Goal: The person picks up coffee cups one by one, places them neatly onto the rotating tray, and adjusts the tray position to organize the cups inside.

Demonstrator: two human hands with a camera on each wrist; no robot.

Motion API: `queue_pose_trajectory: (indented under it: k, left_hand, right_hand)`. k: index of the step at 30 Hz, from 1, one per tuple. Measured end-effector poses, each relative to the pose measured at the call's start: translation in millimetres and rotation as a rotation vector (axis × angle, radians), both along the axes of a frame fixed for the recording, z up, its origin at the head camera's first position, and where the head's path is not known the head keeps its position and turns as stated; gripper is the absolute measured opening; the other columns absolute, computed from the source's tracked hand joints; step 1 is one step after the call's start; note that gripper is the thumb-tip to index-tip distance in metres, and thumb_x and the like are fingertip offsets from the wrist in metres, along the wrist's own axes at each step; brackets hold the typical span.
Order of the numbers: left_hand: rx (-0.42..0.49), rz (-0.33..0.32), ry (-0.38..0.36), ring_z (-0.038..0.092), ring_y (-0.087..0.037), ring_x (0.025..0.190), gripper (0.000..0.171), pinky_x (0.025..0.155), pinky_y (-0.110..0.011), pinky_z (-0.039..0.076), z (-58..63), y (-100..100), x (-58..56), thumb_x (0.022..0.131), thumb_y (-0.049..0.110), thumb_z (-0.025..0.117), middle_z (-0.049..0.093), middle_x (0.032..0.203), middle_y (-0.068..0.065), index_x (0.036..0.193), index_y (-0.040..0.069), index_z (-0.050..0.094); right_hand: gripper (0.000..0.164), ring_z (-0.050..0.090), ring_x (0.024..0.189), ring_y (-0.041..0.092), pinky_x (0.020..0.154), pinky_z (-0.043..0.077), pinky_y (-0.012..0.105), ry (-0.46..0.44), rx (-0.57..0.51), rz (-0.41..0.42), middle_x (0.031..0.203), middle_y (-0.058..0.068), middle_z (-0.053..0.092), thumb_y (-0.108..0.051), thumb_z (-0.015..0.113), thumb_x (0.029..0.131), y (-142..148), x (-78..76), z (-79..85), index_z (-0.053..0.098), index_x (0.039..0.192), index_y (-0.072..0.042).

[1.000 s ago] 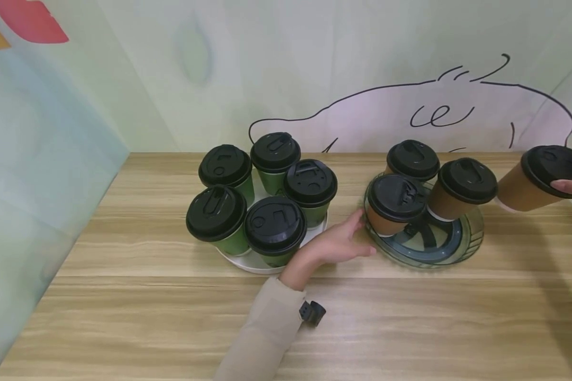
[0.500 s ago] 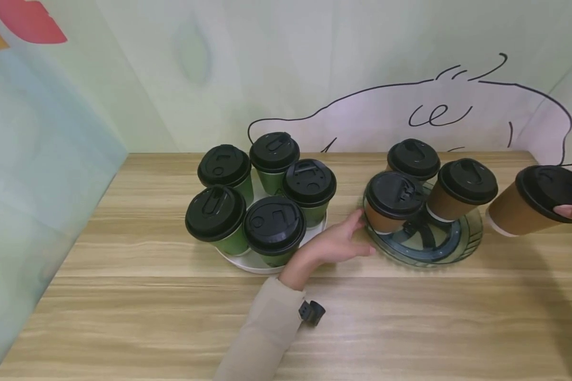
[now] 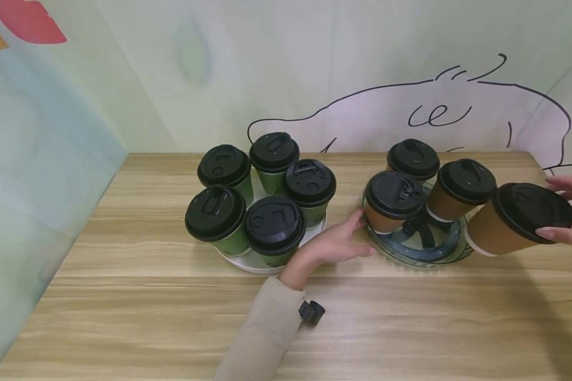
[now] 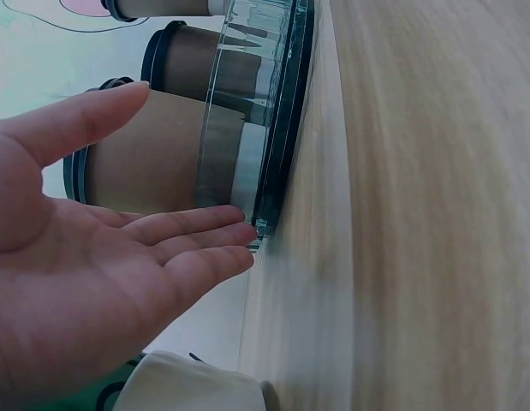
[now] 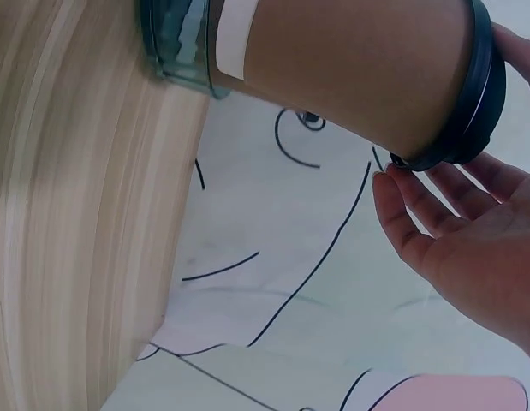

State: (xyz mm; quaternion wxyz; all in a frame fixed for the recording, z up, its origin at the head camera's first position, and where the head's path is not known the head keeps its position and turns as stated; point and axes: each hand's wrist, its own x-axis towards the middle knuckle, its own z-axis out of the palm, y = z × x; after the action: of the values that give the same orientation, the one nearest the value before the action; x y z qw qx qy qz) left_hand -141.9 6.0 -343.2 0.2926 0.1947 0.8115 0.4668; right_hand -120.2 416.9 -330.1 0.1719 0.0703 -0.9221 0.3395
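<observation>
A brown paper cup with a black lid [image 3: 498,225] hangs tilted in the air by the right edge of a clear glass dish [image 3: 429,256]. My right hand [image 3: 569,211] grips it by the lid; in the right wrist view its white base [image 5: 236,38] is beside the dish wall. Inside the dish stand 3 more brown lidded cups, the nearest one [image 3: 381,217] at the left. My left hand [image 3: 338,243] rests at the dish's left side, fingers extended; in the left wrist view the fingertips [image 4: 235,218] reach the glass rim by a brown cup [image 4: 145,158].
Left of the dish, several green cups with black lids, one in front [image 3: 274,227], stand on a round white plate [image 3: 252,264]. The wooden table [image 3: 386,328] meets a wall [image 3: 291,69] with line drawings behind. A black wrist device [image 3: 312,313] is on the left sleeve.
My right hand has carried the brown cup left and toward the front, up to the dish's right edge. The left hand has stayed at the dish.
</observation>
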Motion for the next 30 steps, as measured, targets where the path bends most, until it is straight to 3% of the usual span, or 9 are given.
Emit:
queue_pose_trajectory:
  k: [4, 10, 13, 20, 24, 30]
  left_hand:
    - [-0.002, 0.0, 0.0, 0.025, -0.016, 0.133, 0.083, 0.107, -0.028, 0.021, -0.4, 0.0, 0.1, 0.086, 0.019, 0.062, 0.03, 0.145, -0.01, 0.146, 0.004, 0.007]
    - [-0.002, 0.002, -0.001, 0.025, -0.016, 0.133, 0.083, 0.107, -0.028, 0.022, -0.1, 0.4, 0.1, 0.086, 0.019, 0.062, 0.03, 0.146, -0.009, 0.146, 0.005, 0.008]
    - [-0.012, 0.004, 0.0, 0.025, -0.016, 0.133, 0.083, 0.107, -0.028, 0.023, 0.2, 0.8, -0.3, 0.086, 0.02, 0.063, 0.03, 0.146, -0.009, 0.147, 0.005, 0.008]
    - [-0.026, 0.004, 0.004, 0.026, -0.016, 0.133, 0.082, 0.107, -0.028, 0.023, 0.0, 1.1, -0.6, 0.086, 0.021, 0.063, 0.03, 0.146, -0.007, 0.147, 0.006, 0.009]
    - [-0.029, 0.004, 0.006, 0.026, -0.016, 0.133, 0.082, 0.107, -0.028, 0.023, 0.2, 1.2, -0.4, 0.086, 0.021, 0.063, 0.031, 0.146, -0.007, 0.147, 0.006, 0.009]
    - [-0.032, 0.001, 0.009, 0.026, -0.016, 0.132, 0.082, 0.107, -0.029, 0.023, 0.4, 1.0, -0.3, 0.086, 0.022, 0.062, 0.031, 0.145, -0.007, 0.147, 0.006, 0.009]
  right_hand:
    - [0.087, 0.039, 0.097, -0.006, 0.072, 0.03, 0.002, -0.029, -0.021, 0.047, 0.111, -0.025, 0.042, 0.015, 0.073, 0.062, -32.9, 11.9, 18.3, 0.041, 0.137, -0.016]
    - [0.087, 0.042, 0.095, -0.003, 0.072, 0.032, 0.003, -0.03, -0.089, 0.121, 0.109, -0.019, 0.048, 0.023, 0.072, 0.056, -59.9, 18.4, 29.9, 0.048, 0.132, -0.012]
    - [0.086, 0.041, 0.096, -0.003, 0.073, 0.032, 0.005, -0.043, -0.082, 0.153, 0.11, -0.02, 0.047, 0.021, 0.072, 0.059, -72.6, 21.4, 33.9, 0.046, 0.133, -0.012]
    - [0.09, 0.038, 0.101, -0.003, 0.074, 0.031, 0.004, -0.059, -0.011, 0.183, 0.113, -0.021, 0.044, 0.012, 0.078, 0.059, -71.0, 15.5, 25.9, 0.04, 0.138, -0.011]
    - [0.089, 0.04, 0.098, -0.004, 0.074, 0.032, 0.005, -0.063, -0.056, 0.182, 0.109, -0.02, 0.047, 0.017, 0.077, 0.056, -90.4, 19.5, 38.7, 0.044, 0.134, -0.008]
    - [0.087, 0.041, 0.097, -0.001, 0.073, 0.033, 0.005, -0.102, -0.043, 0.196, 0.108, -0.016, 0.048, 0.011, 0.081, 0.055, -99.1, 17.7, 40.5, 0.044, 0.132, -0.005]
